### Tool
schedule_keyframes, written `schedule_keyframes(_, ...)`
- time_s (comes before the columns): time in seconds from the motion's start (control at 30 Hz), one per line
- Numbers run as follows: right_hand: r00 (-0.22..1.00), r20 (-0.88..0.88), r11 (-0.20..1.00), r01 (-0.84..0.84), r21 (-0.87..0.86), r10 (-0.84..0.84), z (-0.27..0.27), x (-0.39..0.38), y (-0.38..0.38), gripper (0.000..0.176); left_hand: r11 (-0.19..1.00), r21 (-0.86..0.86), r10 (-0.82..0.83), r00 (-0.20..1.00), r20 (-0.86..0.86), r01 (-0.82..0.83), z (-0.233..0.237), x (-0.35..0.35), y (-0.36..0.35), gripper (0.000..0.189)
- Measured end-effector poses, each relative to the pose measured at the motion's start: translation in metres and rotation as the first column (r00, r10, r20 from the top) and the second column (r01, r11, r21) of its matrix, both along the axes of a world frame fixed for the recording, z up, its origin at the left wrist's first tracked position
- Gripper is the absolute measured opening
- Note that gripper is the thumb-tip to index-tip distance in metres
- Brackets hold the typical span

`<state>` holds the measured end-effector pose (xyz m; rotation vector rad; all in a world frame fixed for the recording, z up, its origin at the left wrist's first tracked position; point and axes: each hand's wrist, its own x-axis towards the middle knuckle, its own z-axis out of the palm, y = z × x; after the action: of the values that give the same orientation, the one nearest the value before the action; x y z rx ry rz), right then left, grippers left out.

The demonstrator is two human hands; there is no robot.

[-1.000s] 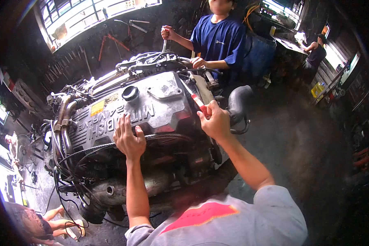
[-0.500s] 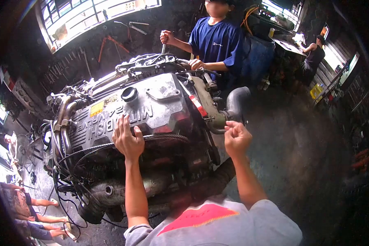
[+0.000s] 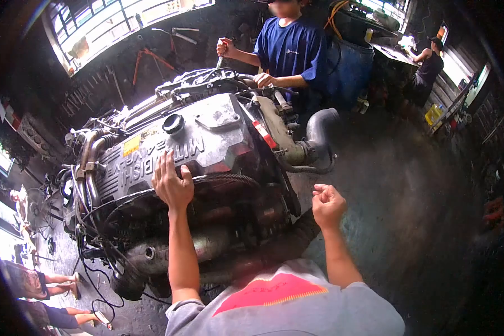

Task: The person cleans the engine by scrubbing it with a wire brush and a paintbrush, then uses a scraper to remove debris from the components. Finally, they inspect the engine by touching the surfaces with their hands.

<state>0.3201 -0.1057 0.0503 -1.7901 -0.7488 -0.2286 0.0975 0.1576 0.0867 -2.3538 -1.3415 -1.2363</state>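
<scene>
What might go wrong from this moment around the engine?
The left hand lies flat on the valve cover while a co-worker's hand grips a tool at the far end of the engine. If the engine shifts, those fingers may get pinched. Loose wires hang beside it near the floor and might snag a foot.

Grimy concrete floor (image 3: 409, 185): engine (image 3: 207, 145) on it, blue drum (image 3: 350, 73) beyond.
</scene>
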Motion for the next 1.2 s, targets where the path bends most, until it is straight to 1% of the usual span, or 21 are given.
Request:
schedule_keyframes(0.13,0.999,-0.034,1.0,-0.014,0.01,0.014,-0.004,-0.005,-0.005,0.008,1.0,0.006,-0.011,1.0,0.002,0.011,0.003,0.0,-0.001,0.045)
schedule_keyframes(0.2,0.999,-0.044,0.997,-0.017,0.07,0.02,0.002,-0.008,-0.009,0.012,1.0,0.006,-0.019,1.0,-0.006,0.019,0.003,-0.001,0.0,0.048)
schedule_keyframes(0.23,0.999,-0.045,0.998,-0.021,0.066,0.025,0.003,-0.009,-0.013,0.012,1.0,0.001,-0.014,1.0,-0.007,0.014,0.003,-0.002,-0.002,0.048)
schedule_keyframes(0.3,0.999,-0.03,0.999,0.015,0.053,-0.013,0.006,-0.006,-0.015,0.013,1.0,-0.001,-0.006,0.999,-0.04,0.006,0.006,-0.003,-0.002,0.05)
schedule_keyframes(0.33,0.999,-0.045,0.996,0.0,0.094,0.004,0.002,-0.005,-0.018,0.015,0.999,-0.04,-0.009,1.0,-0.029,0.008,0.006,-0.003,-0.002,0.052)
schedule_keyframes(0.37,0.999,-0.049,0.996,-0.009,0.086,0.013,0.001,-0.005,-0.022,0.015,0.999,-0.047,0.001,0.999,-0.033,-0.002,0.006,-0.004,-0.003,0.052)
schedule_keyframes(0.43,0.998,-0.056,0.99,0.023,0.138,-0.015,0.0,-0.004,-0.028,0.007,0.998,-0.069,-0.016,0.999,-0.035,0.013,0.008,-0.004,-0.004,0.053)
schedule_keyframes(0.47,0.997,-0.076,0.986,0.024,0.165,-0.012,-0.006,-0.002,-0.032,0.008,0.993,-0.112,-0.024,0.999,-0.028,0.02,0.006,-0.006,-0.003,0.056)
schedule_keyframes(0.5,0.997,-0.076,0.986,0.02,0.168,-0.008,-0.012,0.001,-0.034,0.008,0.994,-0.109,-0.02,0.999,-0.028,0.017,0.008,-0.006,-0.002,0.056)
schedule_keyframes(0.57,0.995,-0.094,0.98,0.046,0.193,-0.028,-0.023,0.005,-0.045,0.016,0.991,-0.129,0.022,0.996,-0.081,-0.032,0.008,-0.007,-0.003,0.06)
schedule_keyframes(0.63,0.993,-0.109,0.985,0.059,0.159,-0.042,-0.027,0.007,-0.057,0.017,0.982,-0.188,0.009,0.994,-0.113,-0.03,0.016,-0.008,-0.008,0.066)
schedule_keyframes(0.7,0.978,-0.199,0.992,0.079,0.098,-0.058,-0.024,0.006,-0.062,0.019,0.984,-0.176,0.003,0.994,-0.11,-0.022,0.011,-0.011,-0.006,0.068)
schedule_keyframes(0.77,0.983,-0.179,0.99,0.068,0.126,-0.044,-0.034,0.009,-0.062,0.019,0.978,-0.21,-0.01,0.995,-0.102,-0.011,0.008,-0.018,-0.014,0.069)
schedule_keyframes(0.83,0.992,-0.129,0.988,0.014,0.151,0.005,-0.038,0.016,-0.055,0.019,0.987,-0.159,-0.039,0.998,-0.058,0.029,0.003,-0.025,-0.02,0.069)
schedule_keyframes(0.87,0.996,-0.089,0.99,-0.002,0.142,0.015,-0.038,0.02,-0.052,0.019,0.975,-0.224,-0.001,0.998,-0.065,-0.013,0.004,-0.027,-0.028,0.069)
schedule_keyframes(0.97,0.991,-0.091,0.991,-0.093,0.097,0.102,-0.022,0.033,-0.046,0.019,0.952,-0.291,0.07,0.994,-0.078,-0.09,0.003,-0.031,-0.041,0.071)
schedule_keyframes(1.0,0.986,-0.142,0.996,-0.078,0.044,0.084,-0.023,0.041,-0.045,0.019,0.944,-0.321,0.068,0.996,-0.05,-0.08,0.0,-0.034,-0.043,0.073)
schedule_keyframes(1.03,0.985,-0.141,0.995,-0.093,0.044,0.098,-0.022,0.048,-0.043,0.019,0.942,-0.322,0.082,0.995,-0.049,-0.093,0.0,-0.035,-0.046,0.073)
schedule_keyframes(1.1,0.979,-0.11,0.964,-0.144,0.223,0.172,-0.019,0.062,-0.038,0.019,0.941,-0.314,0.12,0.992,-0.044,-0.128,0.0,-0.035,-0.055,0.074)
schedule_keyframes(1.17,0.974,-0.113,0.959,-0.168,0.229,0.198,-0.024,0.077,-0.038,0.019,0.936,-0.314,0.153,0.988,-0.038,-0.157,0.0,-0.035,-0.065,0.076)
schedule_keyframes(1.2,0.972,-0.116,0.957,-0.171,0.235,0.202,-0.027,0.084,-0.038,0.019,0.949,-0.262,0.169,0.984,-0.054,-0.177,-0.004,-0.036,-0.067,0.077)
